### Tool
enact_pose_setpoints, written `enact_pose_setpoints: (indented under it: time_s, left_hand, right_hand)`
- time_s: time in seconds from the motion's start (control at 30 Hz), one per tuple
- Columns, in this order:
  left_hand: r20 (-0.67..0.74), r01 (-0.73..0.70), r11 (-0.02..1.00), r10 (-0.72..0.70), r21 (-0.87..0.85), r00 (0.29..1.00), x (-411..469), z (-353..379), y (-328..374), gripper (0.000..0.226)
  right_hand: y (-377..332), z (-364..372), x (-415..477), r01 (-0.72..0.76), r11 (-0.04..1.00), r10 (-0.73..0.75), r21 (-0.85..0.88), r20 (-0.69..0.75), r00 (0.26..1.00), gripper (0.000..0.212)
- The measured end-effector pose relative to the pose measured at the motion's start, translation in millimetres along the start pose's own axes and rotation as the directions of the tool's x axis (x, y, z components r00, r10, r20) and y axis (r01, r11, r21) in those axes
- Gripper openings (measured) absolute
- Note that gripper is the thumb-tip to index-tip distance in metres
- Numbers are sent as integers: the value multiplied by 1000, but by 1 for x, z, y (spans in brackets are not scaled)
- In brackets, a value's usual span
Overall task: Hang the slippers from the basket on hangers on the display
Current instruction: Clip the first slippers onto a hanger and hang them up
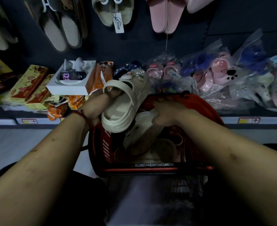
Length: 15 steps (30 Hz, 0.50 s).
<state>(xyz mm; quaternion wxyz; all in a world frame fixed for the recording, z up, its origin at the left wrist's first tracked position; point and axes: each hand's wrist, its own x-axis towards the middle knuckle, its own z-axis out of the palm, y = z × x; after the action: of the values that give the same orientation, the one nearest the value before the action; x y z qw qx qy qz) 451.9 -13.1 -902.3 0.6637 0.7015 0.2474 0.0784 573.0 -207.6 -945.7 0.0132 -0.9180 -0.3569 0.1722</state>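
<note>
My left hand (93, 106) grips one cream slipper (126, 103), toe pointing up at the display (134, 46). My right hand (168, 113) grabs its twin (139, 128) just below, in the basket (150, 169).

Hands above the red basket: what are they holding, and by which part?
The left hand grips a cream slipper at its heel strap. The right hand grips a pale slipper in the basket, apparently by its edge.

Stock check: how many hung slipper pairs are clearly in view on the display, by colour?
beige pair with brown trim: 1
khaki tagged pair: 1
pink pair: 1
Total: 3. Blurred or cut-off ones at the edges are not counted.
</note>
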Motion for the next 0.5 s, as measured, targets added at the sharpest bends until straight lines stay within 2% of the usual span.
enact_pose_setpoints:
  time_s: [0.07, 0.13, 0.23, 0.37, 0.43, 0.5]
  left_hand:
    - [11, -5, 999, 5, 43, 1000, -7, -3, -1, 12]
    - [32, -3, 998, 1, 66, 999, -13, -2, -6, 11]
    - [14, 15, 982, -18, 189, 1000, -16, 2, -14, 16]
    - [-5, -8, 982, 9, 186, 1000, -14, 18, -22, 18]
    - [-65, -16, 993, 23, 118, 998, -13, 31, -25, 14]
    - [-80, -39, 992, 49, 117, 996, -14, 41, -28, 19]
  right_hand:
    - [-1, -12, -4, -1, 998, 9, -65, 122, 993, 65]
    - [3, -21, -9, 12, 999, -18, 33, 191, 981, 48]
    - [9, -33, -21, 40, 995, -57, 86, 203, 978, 47]
    - [6, -38, -38, -46, 998, 41, 40, 115, 993, 58]
    - [3, -32, -49, -124, 992, 124, 1, -18, 992, 59]
    - [-2, -23, -60, -203, 979, 200, 4, -191, 961, 54]
